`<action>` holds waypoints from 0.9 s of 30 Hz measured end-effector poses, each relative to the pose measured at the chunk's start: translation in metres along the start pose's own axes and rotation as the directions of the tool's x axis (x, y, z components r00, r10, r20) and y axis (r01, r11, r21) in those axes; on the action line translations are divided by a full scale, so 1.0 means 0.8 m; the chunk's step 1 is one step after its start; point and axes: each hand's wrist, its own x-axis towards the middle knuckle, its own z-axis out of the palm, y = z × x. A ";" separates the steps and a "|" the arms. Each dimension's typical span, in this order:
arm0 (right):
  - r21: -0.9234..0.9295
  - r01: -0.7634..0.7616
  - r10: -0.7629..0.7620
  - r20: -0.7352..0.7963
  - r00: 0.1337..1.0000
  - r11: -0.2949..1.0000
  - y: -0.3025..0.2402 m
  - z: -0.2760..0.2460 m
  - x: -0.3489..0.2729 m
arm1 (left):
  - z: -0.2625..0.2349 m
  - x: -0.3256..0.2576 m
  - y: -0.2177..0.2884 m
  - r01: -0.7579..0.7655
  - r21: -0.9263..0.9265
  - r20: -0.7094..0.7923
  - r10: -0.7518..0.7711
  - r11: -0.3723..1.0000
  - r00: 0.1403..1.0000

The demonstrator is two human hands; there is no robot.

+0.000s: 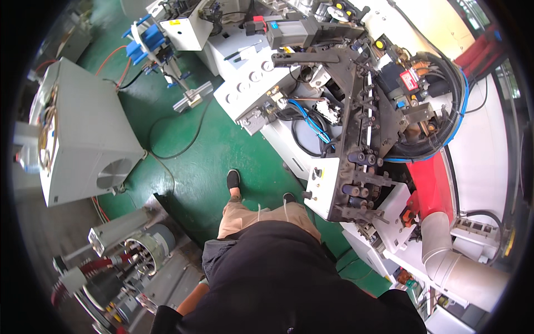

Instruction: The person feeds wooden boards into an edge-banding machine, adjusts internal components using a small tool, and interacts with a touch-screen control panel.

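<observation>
Item 1: grey metal assembly [158, 242], lower left of the frame, on the side of the left hand. A round flanged housing, its face toward the left, with dark recesses inside; squared metal rails alongside; dark red ribbed hoses [105, 261] at the outer end. Metal worn and dull, outer parts bent and blurred toward the rim.

Item 2: left hand [203, 281], lower edge, left of centre — part of a forearm [192, 299] and a pale greenish patch at the wrist show, the rest hidden by the black shirt [267, 278]. State of its grip cannot be made out, nor whether it touches item 1. Right hand: hidden from this view, grip impossible to judge.

Item 3: large machine [356, 122], right half of the frame. Dark, scuffed plates with rollers; looped black hoses [456, 117] with a blue line; red panel [431, 183] and pale duct [436, 239] below.

Item 4: labels — one red label [409, 79] with pale markings, upper right; one yellow label [176, 23] on a white box [186, 36], upper edge. Print too small to read.

Item 5: white cabinet [83, 128] with a round vent, left; blue-fitted stand [146, 44], upper left; green floor [189, 131] between
</observation>
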 end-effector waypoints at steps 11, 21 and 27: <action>-0.005 -0.172 0.171 -0.059 0.983 0.985 -0.081 0.154 -0.171 | -0.126 0.078 0.280 -0.051 0.524 -0.041 0.085 0.850 0.995; 0.071 -0.233 0.237 -0.060 0.970 0.970 -0.100 0.305 -0.203 | -0.069 0.132 0.547 -0.276 0.956 0.251 0.213 0.096 0.944; -0.051 -0.290 0.284 -0.096 0.954 0.956 -0.133 0.376 -0.194 | 0.194 0.137 0.733 -0.176 -0.059 0.799 -0.152 -0.983 0.582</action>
